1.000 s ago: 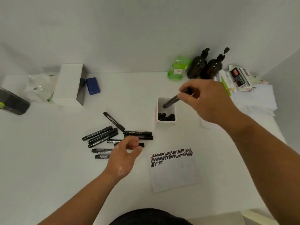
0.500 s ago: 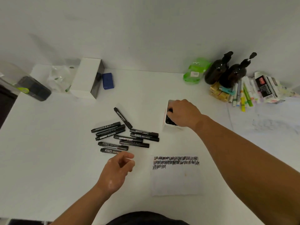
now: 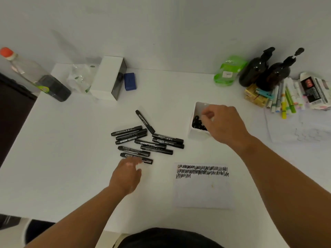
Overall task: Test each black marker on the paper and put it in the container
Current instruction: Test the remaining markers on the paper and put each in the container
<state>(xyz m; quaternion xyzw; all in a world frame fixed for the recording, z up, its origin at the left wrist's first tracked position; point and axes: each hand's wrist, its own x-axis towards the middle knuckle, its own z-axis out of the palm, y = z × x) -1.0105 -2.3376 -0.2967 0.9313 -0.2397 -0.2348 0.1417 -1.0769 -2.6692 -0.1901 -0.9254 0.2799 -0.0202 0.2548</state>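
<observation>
White container (image 3: 198,109) part-hidden by R hand (image 3: 226,124), grip loose, empty; L hand (image 3: 126,173) blurred, grip unclear.

wall (image 3: 161,24): plain white | table (image 3: 62,158): white, matte | left edge: dark cabinet (image 3: 10,113), possibly | light: soft, even

white box (image 3: 105,77), maybe blue eraser (image 3: 129,81), pump bottles (image 3: 250,72).
</observation>
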